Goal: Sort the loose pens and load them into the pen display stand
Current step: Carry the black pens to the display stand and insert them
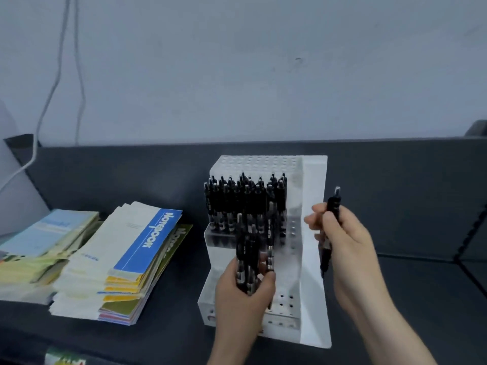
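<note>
1. Dark grey bench surface (131,175) runs along a pale wall (263,75). A thin white cable (54,85) hangs at far left, and stacks of paper-covered notebooks (126,259) sit left of the work area.
2. White and clear plastic tiered pen display stand (315,180) sits centre on the bench. Its upper tiers hold upright black click pens (245,204); the lower-tier holes (286,300) at the front look unfilled.
3. Left hand (242,299) is wrapped round a bundle of black loose pens (247,262), held in front of the stand's mid section, approx. upright, clip ends up.
4. Right hand (347,238) pinches a single black pen (332,206) just beside the stand's right wall. Hands are apart, each w/ its own load.
5. Single pen: long axis near vertical, top leaning slightly right. Silver clicker end is up, writing tip down and a bit left, i.e. oriented for a hole.
6. Risk 1, my read: the bundle is several pens in one fist, so any loosening while attention goes to the right hand could spill them onto stand or bench.
7. Risk 2: holes look small and close-set, so a tilted tip could miss or catch a rim. A hand passing near the loaded rows could also knock pens askew. Frame is blurry, so the no. of free holes can't be told.
</note>
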{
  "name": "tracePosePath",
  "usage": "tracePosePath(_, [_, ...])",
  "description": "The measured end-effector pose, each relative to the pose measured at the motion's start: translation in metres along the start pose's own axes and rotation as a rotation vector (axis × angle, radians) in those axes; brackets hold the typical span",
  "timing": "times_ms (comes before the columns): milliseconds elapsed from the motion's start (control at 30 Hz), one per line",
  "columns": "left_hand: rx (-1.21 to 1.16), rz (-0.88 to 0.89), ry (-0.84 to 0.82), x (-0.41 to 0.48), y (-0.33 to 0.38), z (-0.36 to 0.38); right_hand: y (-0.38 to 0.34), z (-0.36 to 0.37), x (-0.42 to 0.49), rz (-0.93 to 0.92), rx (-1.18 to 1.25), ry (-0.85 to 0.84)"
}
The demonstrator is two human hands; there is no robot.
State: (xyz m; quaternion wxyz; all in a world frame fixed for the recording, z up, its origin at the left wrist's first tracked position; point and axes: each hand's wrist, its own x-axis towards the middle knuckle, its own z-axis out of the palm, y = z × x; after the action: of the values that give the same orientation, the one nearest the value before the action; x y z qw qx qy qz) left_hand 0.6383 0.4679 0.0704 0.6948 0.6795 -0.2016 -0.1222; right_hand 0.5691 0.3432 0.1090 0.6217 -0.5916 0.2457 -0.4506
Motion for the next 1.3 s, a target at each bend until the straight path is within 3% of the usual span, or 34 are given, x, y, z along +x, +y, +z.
tracePosePath(100, [-0.017, 0.030, 0.004, 0.012, 0.001, -0.013, -0.014, 0.013, 0.013, -0.121, -0.091, -0.010])
tracePosePath(267, [-0.024, 0.043, -0.014, 0.028, -0.005, -0.029, -0.022, 0.031, 0.026, -0.281, -0.099, 0.146])
tracePosePath(633, [-0.031, 0.073, -0.124, 0.039, -0.006, -0.040, 0.008, 0.050, 0.020, -0.344, -0.491, 0.214])
tracePosePath(1000, [-0.027, 0.043, -0.156, 0.043, -0.012, -0.034, 0.023, 0.046, 0.015, -0.252, -0.529, 0.212])
tracePosePath(1167, [-0.010, 0.068, -0.249, 0.041, -0.009, -0.027, 0.009, 0.029, -0.005, -0.199, -0.363, 0.264])
tracePosePath(1300, [-0.014, 0.083, -0.347, 0.039, -0.010, -0.017, 0.001, 0.027, -0.017, -0.131, -0.288, 0.149])
